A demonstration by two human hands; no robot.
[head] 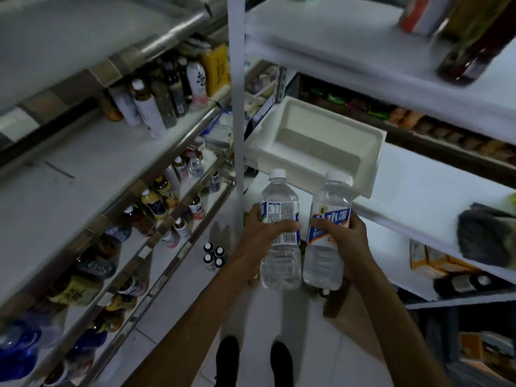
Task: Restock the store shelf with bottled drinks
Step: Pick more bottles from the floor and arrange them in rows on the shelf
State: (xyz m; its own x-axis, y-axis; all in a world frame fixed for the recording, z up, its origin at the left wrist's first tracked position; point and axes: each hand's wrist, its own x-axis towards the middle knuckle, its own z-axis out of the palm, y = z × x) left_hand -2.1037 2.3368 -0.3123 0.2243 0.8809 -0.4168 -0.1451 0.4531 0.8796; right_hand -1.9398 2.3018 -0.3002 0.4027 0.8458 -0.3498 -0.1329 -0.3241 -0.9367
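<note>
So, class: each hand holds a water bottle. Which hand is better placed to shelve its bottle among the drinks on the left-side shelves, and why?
Left, probably. The left hand grips the left bottle nearer the drinks shelf; the right hand, gripping the right bottle, would have to cross over it.

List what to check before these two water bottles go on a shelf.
1. Left hand grips left bottle by its label: ok.
2. Right hand grips right bottle by its label: ok.
3. Both caps on: ok.
4. Bare room on the left shelf: ok.
5. White tray steady on the right shelf: cannot tell.
6. Floor ahead: four small bottles stand there: not ok.
</note>
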